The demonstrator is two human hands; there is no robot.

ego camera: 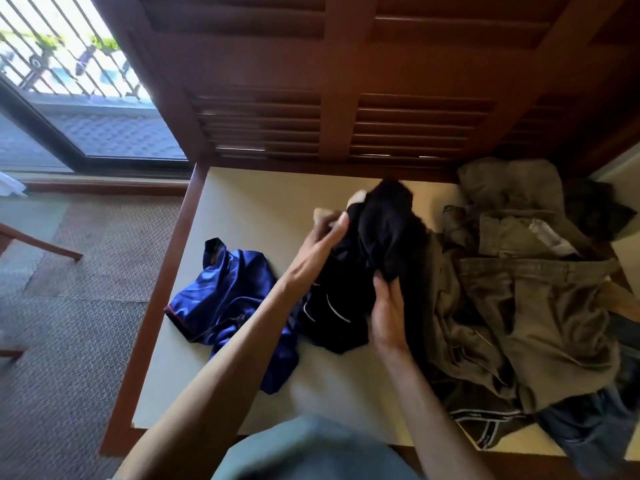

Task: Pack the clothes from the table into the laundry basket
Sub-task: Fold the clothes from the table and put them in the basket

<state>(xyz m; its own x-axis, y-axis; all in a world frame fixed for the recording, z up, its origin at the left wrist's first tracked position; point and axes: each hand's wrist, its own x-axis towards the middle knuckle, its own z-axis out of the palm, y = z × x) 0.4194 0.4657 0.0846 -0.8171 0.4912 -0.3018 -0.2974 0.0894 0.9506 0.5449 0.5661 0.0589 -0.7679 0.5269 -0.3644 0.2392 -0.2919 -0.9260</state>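
A black garment (377,237) with thin white lines is bunched up above the middle of the cream table (249,202). My left hand (318,251) grips its upper left side, fingers curled into the cloth. My right hand (388,313) pinches its lower right fold from below. A shiny blue garment (228,299) lies crumpled on the table to the left. A heap of olive-khaki clothes (519,292) covers the right side, with blue jeans (595,420) at the near right corner. No laundry basket is in view.
A wooden louvred panel (346,116) rises behind the table. Wooden rails frame the table's left edge (162,278). Patterned carpet (62,323) lies to the left, with a chair leg (41,244) and a glass door (69,98) beyond.
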